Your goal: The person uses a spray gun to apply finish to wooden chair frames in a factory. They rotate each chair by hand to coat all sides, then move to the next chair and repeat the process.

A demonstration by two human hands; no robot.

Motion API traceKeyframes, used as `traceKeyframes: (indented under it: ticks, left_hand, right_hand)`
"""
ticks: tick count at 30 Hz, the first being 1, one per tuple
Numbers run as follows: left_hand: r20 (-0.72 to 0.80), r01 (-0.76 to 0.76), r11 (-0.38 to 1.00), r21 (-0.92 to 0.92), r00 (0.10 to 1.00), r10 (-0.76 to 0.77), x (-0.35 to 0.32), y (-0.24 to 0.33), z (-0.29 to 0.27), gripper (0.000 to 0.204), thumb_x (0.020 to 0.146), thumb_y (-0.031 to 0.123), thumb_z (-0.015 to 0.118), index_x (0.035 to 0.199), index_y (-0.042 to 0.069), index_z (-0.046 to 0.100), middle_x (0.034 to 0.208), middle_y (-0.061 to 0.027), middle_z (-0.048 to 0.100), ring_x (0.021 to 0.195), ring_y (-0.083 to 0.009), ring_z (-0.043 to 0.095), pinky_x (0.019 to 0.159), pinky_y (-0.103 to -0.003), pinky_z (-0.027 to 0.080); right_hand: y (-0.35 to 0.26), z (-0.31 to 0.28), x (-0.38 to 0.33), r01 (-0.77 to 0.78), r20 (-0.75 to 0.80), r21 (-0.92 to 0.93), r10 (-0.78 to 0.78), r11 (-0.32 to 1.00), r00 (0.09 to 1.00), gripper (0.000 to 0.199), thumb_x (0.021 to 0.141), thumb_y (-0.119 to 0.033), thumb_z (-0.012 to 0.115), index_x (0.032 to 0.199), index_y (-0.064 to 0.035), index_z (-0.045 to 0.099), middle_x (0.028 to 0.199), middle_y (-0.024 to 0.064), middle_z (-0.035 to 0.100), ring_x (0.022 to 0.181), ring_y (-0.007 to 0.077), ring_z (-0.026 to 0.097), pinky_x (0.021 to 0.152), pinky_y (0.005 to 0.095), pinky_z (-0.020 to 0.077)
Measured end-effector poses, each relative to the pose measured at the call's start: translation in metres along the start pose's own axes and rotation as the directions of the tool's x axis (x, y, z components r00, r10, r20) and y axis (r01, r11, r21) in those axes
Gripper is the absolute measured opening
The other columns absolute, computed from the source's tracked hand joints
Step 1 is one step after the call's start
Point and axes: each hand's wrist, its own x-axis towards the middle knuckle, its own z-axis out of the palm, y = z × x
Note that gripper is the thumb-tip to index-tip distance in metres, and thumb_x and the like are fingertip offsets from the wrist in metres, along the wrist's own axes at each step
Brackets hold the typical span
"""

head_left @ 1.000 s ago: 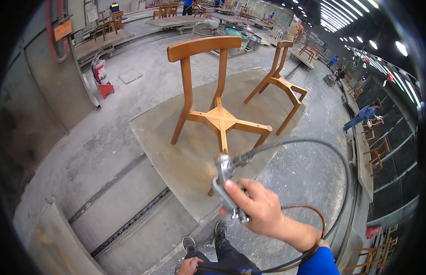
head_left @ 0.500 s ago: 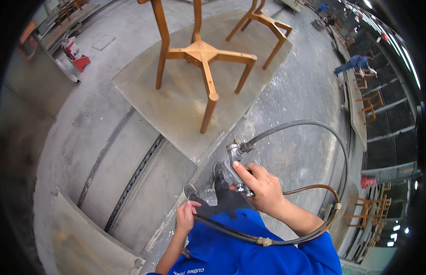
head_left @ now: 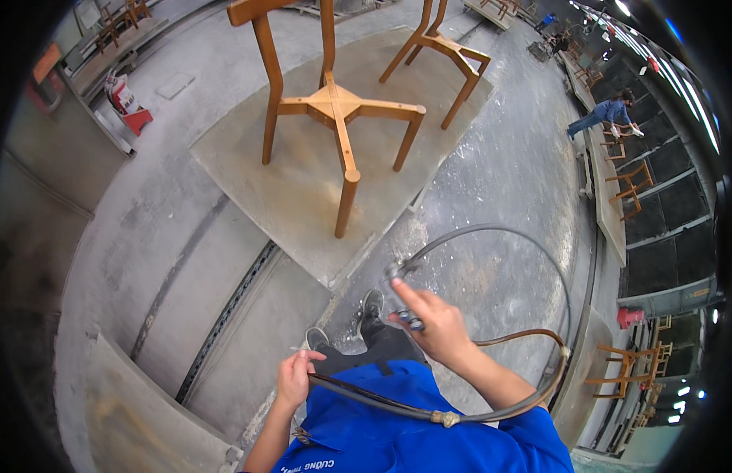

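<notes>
A metal spray gun (head_left: 409, 318), partly blurred, is gripped in my right hand (head_left: 441, 327), the index finger stretched along it. From its head a grey hose (head_left: 492, 227) loops out to the right, and a brown hose (head_left: 523, 334) joins it near a taped tie. Both run back as a dark hose bundle (head_left: 382, 402) across my blue shirt. My left hand (head_left: 293, 380) is closed around the bundle's left end at my waist; a thin pale sliver shows at its fingertips. Ahead stands a wooden chair frame without a seat (head_left: 334, 101), apart from both hands.
The chair frame stands on a flat grey board (head_left: 303, 252); a second chair frame (head_left: 453, 47) is behind it. A chain track (head_left: 228, 319) crosses the floor at left. A red-based extinguisher (head_left: 126, 102) stands far left. Another person (head_left: 610, 114) bends over chairs at far right.
The spray gun and right hand have shifted slightly left and down, the gun now blurred and turned. My left hand has moved a little left with the hose. The view has shifted slightly.
</notes>
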Motion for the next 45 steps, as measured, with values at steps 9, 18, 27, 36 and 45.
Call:
traceKeyframes:
  ticks: [9,18,27,36,45]
  left_hand:
    - [0.097,-0.308,0.935,0.175,0.951,0.295,0.052,0.123,0.091,0.046,0.108,0.028,0.04,0.103,-0.002,0.074,0.055,0.0027,0.05,0.05,-0.0061,0.046,0.048,-0.026,0.037]
    - [-0.049,-0.195,0.936,0.294,0.975,0.218,0.174,0.265,0.237,0.032,0.104,0.028,0.053,0.102,0.004,0.075,0.056,-0.0045,0.058,0.054,-0.0123,0.057,0.055,-0.032,0.046]
    - [-0.124,-0.45,0.863,0.231,0.866,0.485,0.197,0.363,0.282,0.032,0.106,0.028,0.052,0.105,0.004,0.073,0.058,-0.0084,0.057,0.052,-0.0161,0.057,0.054,-0.031,0.046]
    - [-0.114,-0.794,0.602,0.08,0.593,0.797,0.197,0.402,0.255,0.045,0.105,0.039,0.054,0.109,-0.002,0.072,0.063,-0.0056,0.062,0.053,-0.0127,0.057,0.053,-0.027,0.045]
    - [-0.076,-0.702,0.712,-0.011,0.711,0.699,0.223,0.427,0.213,0.03,0.1,0.028,0.066,0.1,-0.002,0.07,0.073,-0.0067,0.067,0.066,-0.0117,0.06,0.062,-0.027,0.049]
  right_hand:
    - [0.117,-0.065,0.06,-0.116,-0.26,0.538,0.295,0.835,0.919,0.054,0.094,-0.005,0.071,0.144,-0.0037,0.054,0.104,0.0134,0.073,0.089,0.0135,0.067,0.082,0.0303,0.0541]
    - [0.276,-0.156,0.177,0.056,-0.077,0.853,0.019,0.518,0.997,0.054,0.093,-0.002,0.066,0.145,-0.0003,0.052,0.098,0.0099,0.073,0.089,0.0118,0.068,0.08,0.0274,0.0539]
    - [0.254,-0.319,0.35,0.467,-0.229,0.78,-0.505,0.416,0.832,0.08,0.085,-0.045,0.079,0.144,0.0018,0.052,0.109,0.0139,0.072,0.09,0.015,0.069,0.081,0.0289,0.0562]
    - [0.091,-0.393,0.458,0.535,-0.071,0.641,-0.652,0.55,0.755,0.049,0.1,-0.042,0.063,0.13,-0.0035,0.059,0.082,0.0012,0.066,0.073,0.0062,0.064,0.053,0.0196,0.0452]
    - [0.068,-0.403,0.547,0.455,-0.058,0.37,-0.468,0.81,0.882,0.04,0.103,-0.05,0.056,0.1,-0.0108,0.059,0.079,-0.001,0.067,0.065,0.0038,0.065,0.042,0.0163,0.0398]
